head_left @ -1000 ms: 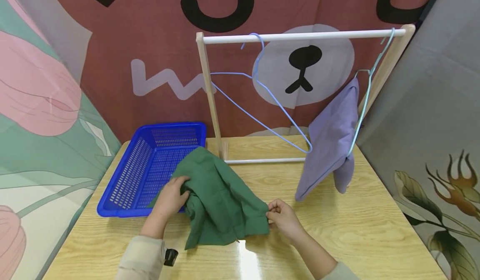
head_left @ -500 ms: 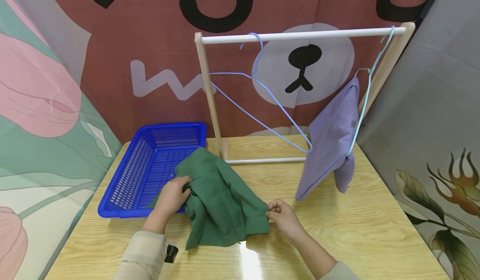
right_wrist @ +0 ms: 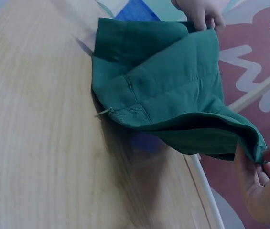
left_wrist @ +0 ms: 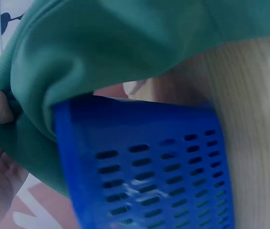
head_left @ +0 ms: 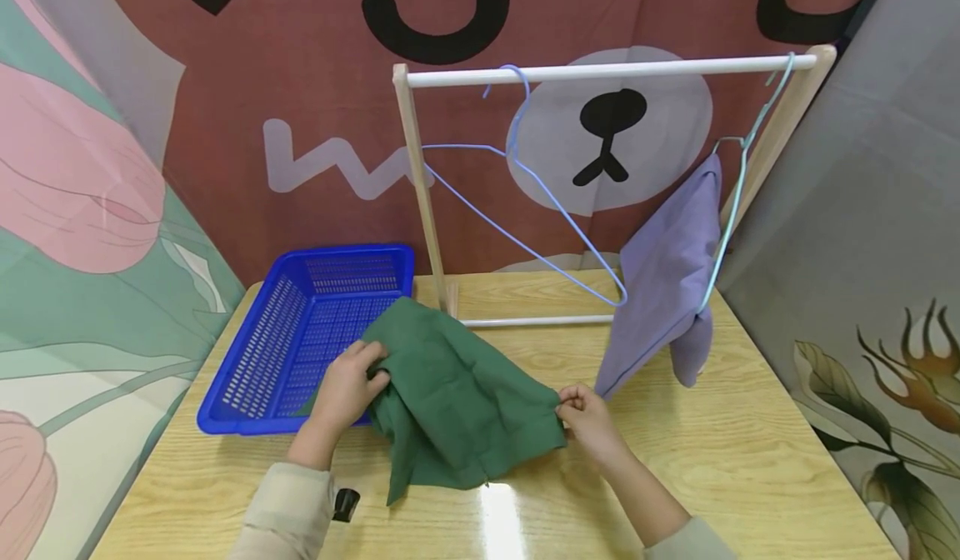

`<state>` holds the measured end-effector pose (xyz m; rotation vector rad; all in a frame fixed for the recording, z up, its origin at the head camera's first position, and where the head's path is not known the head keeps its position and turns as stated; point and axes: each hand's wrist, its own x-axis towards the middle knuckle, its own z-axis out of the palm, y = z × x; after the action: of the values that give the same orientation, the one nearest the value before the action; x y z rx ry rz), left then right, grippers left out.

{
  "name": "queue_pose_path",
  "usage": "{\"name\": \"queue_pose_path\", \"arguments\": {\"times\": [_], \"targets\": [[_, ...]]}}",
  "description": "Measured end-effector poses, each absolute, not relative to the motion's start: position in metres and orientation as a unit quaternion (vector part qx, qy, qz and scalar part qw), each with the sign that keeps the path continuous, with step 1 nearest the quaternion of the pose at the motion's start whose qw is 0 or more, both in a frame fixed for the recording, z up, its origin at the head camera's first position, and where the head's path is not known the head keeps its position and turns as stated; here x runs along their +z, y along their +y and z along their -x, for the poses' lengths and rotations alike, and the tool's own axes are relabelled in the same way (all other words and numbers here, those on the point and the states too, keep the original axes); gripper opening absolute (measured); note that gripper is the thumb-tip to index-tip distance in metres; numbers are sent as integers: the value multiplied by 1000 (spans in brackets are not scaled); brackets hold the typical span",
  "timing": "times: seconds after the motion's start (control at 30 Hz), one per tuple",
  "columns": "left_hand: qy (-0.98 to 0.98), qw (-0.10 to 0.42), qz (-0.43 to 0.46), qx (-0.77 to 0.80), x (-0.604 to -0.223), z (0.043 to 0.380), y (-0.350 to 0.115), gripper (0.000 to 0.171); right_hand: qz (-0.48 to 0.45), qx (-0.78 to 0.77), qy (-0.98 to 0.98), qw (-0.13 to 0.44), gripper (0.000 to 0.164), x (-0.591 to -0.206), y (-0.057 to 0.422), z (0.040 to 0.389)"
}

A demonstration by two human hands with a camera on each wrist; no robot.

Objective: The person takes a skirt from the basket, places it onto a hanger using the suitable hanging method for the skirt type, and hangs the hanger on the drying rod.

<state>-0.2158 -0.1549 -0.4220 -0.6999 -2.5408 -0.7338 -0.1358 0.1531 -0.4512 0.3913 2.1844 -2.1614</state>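
Observation:
A green cloth garment (head_left: 457,385) with a stitched band along one edge spreads from the blue basket's front right corner over the table. My left hand (head_left: 350,383) pinches it at its upper left, beside the basket. The right hand (head_left: 588,422) holds the band's far right corner between thumb and fingers. In the right wrist view, the garment (right_wrist: 163,76) gapes along the band edge near the right hand (right_wrist: 264,186), and a small zipper-like pull hangs from its lower edge. The left wrist view shows folds of the garment (left_wrist: 101,47) draped over the basket rim.
The blue perforated basket (head_left: 255,352) stands on the table's left. Behind is a rack with a white rail (head_left: 637,71), bearing an unloaded blue hanger (head_left: 555,206) and a pale green hanger (head_left: 738,185) with a purple garment (head_left: 663,268). A patterned curtain (head_left: 315,27) backs the table.
My right hand has moved right and slightly up, drawing the band corner with it. The garment is now stretched wider and flatter, while the left hand has shifted only slightly.

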Motion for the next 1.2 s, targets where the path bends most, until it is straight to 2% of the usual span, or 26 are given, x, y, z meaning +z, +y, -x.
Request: {"name": "queue_pose_path", "arguments": {"times": [0.3,0.57,0.97,1.2], "targets": [[-907,197,255,-270,-408,206,-144,19,-145,-670,728,-12,14,-448,169,138],[-903,184,275,-275,-402,196,-136,18,-119,-611,781,-41,14,-442,187,139],[-886,194,321,-273,-399,182,-123,21,-102,-473,866,-122,13,-437,201,145],[-875,172,357,-278,-403,179,-118,24,-104,-431,887,-130,13,-438,213,153]]}}
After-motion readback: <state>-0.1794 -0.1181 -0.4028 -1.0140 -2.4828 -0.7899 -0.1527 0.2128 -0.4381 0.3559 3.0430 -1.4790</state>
